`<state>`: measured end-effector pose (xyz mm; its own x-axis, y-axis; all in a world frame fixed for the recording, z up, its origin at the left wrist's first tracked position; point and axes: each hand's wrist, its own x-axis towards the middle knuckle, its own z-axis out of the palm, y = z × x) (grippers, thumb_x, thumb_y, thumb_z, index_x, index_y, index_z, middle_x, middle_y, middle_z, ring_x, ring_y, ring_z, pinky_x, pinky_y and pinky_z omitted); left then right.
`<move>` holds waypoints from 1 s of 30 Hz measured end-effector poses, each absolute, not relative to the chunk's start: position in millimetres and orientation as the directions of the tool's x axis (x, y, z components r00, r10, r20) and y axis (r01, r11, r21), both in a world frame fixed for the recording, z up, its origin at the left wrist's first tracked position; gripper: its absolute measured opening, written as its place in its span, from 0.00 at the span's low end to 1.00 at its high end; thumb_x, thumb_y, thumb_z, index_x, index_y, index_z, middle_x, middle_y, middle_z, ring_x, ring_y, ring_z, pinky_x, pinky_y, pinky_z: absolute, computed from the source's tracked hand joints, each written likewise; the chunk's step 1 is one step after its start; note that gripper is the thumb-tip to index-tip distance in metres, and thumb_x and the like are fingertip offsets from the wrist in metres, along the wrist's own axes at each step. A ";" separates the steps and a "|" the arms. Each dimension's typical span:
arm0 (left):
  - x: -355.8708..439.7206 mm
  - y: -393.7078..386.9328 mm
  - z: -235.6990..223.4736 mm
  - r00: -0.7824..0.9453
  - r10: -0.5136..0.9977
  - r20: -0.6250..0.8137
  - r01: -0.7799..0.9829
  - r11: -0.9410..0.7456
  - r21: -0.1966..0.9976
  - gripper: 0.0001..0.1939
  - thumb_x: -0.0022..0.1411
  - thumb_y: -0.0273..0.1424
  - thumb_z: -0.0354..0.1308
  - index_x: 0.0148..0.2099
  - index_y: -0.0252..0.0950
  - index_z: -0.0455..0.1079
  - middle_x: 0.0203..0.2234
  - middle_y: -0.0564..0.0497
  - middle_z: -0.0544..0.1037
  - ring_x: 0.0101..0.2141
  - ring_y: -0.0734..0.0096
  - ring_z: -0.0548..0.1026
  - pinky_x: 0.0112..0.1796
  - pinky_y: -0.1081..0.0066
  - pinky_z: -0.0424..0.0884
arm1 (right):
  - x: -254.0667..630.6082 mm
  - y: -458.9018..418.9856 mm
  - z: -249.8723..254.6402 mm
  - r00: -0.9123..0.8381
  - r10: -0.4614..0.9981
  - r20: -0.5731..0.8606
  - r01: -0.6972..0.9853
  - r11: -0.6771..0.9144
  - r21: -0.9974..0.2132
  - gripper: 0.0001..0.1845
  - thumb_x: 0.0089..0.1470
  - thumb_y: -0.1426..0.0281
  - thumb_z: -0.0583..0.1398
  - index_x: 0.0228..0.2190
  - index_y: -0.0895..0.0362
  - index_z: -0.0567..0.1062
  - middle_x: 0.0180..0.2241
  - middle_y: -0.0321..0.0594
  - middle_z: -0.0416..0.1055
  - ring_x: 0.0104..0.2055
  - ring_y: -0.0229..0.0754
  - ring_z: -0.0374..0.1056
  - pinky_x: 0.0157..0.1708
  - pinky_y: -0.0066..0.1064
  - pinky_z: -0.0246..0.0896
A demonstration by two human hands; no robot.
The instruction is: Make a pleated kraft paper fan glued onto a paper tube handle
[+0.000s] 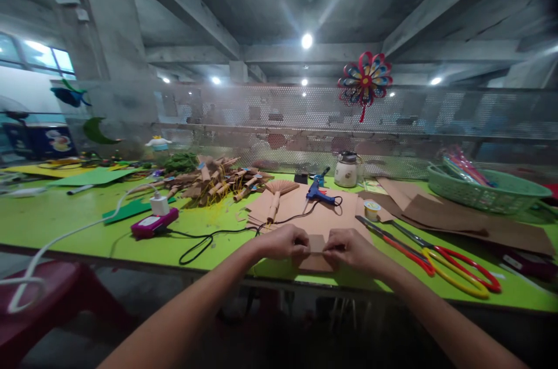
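Observation:
Near the table's front edge, my left hand [293, 241] and my right hand [346, 248] pinch the two sides of a small piece of brown paper [317, 244]. Its lower part hangs toward the table edge, and my fingers hide its side edges. Beyond my hands lie large sheets of brown paper [335, 215]. On these sheets rest a blue hot glue gun [321, 196] and a rolled brown paper piece with a pleated, fan-shaped end [275, 201].
Right of my hands lie scissors with red and yellow handles [462, 273] and a red-handled cutting tool [410, 253]. A purple power block [154, 222] with cables stands left. A heap of paper rolls [218, 180], a jug [347, 170] and a green basket [483, 189] stand farther back.

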<state>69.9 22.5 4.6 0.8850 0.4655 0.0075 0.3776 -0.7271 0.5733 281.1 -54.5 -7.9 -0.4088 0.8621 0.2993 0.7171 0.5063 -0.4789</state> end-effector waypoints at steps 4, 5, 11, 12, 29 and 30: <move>67.7 24.3 15.9 0.885 0.465 0.026 0.381 -0.754 0.535 0.06 0.55 0.25 0.54 0.33 0.31 0.72 0.25 0.52 0.74 0.27 0.75 0.69 0.29 0.79 0.62 | 282.9 -47.3 3.8 -0.442 0.851 0.282 0.680 0.523 -0.513 0.11 0.51 0.70 0.58 0.24 0.61 0.78 0.24 0.39 0.71 0.27 0.37 0.65 0.28 0.24 0.56; 68.3 25.4 17.0 0.887 0.460 0.024 0.380 -0.761 0.526 0.06 0.54 0.25 0.54 0.33 0.31 0.73 0.26 0.52 0.74 0.28 0.75 0.69 0.29 0.78 0.62 | 283.9 -45.6 6.0 -0.455 0.849 0.268 0.677 0.525 -0.515 0.11 0.51 0.69 0.58 0.24 0.61 0.78 0.24 0.39 0.71 0.27 0.37 0.65 0.28 0.24 0.56; 77.2 33.3 9.5 0.908 0.417 -0.048 0.365 -0.729 0.579 0.07 0.57 0.27 0.53 0.34 0.30 0.72 0.22 0.52 0.75 0.25 0.75 0.70 0.28 0.78 0.62 | 294.4 -37.6 2.4 -0.508 0.841 0.185 0.657 0.517 -0.549 0.15 0.51 0.65 0.58 0.23 0.63 0.78 0.20 0.38 0.70 0.23 0.35 0.63 0.25 0.24 0.56; 79.2 35.6 6.6 0.908 0.414 -0.059 0.366 -0.716 0.595 0.07 0.56 0.28 0.54 0.34 0.29 0.72 0.22 0.52 0.75 0.25 0.75 0.70 0.28 0.78 0.62 | 296.0 -35.9 -2.0 -0.494 0.847 0.196 0.666 0.514 -0.541 0.15 0.50 0.65 0.58 0.24 0.63 0.78 0.21 0.38 0.71 0.23 0.35 0.63 0.24 0.24 0.57; 85.8 36.0 -17.8 0.876 0.482 0.022 0.401 -0.754 0.520 0.07 0.50 0.26 0.52 0.31 0.33 0.72 0.21 0.54 0.73 0.23 0.74 0.69 0.27 0.77 0.62 | 285.1 -39.5 -26.3 -0.521 0.811 0.268 0.802 0.572 -0.172 0.10 0.52 0.76 0.57 0.26 0.59 0.79 0.26 0.42 0.70 0.32 0.40 0.62 0.31 0.28 0.52; 86.1 35.4 -18.7 0.871 0.491 0.029 0.407 -0.752 0.519 0.07 0.50 0.27 0.52 0.31 0.33 0.71 0.21 0.54 0.73 0.23 0.74 0.69 0.26 0.77 0.62 | 282.1 -40.6 -25.1 -0.531 0.806 0.261 0.806 0.576 -0.139 0.11 0.52 0.76 0.57 0.25 0.59 0.79 0.26 0.42 0.70 0.32 0.40 0.62 0.31 0.28 0.52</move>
<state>86.1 35.4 -18.7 0.8707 0.4910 0.0288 0.4068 -0.7519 0.5188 282.1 -40.6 -25.1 -0.5309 0.8064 0.2606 0.8059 0.5755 -0.1391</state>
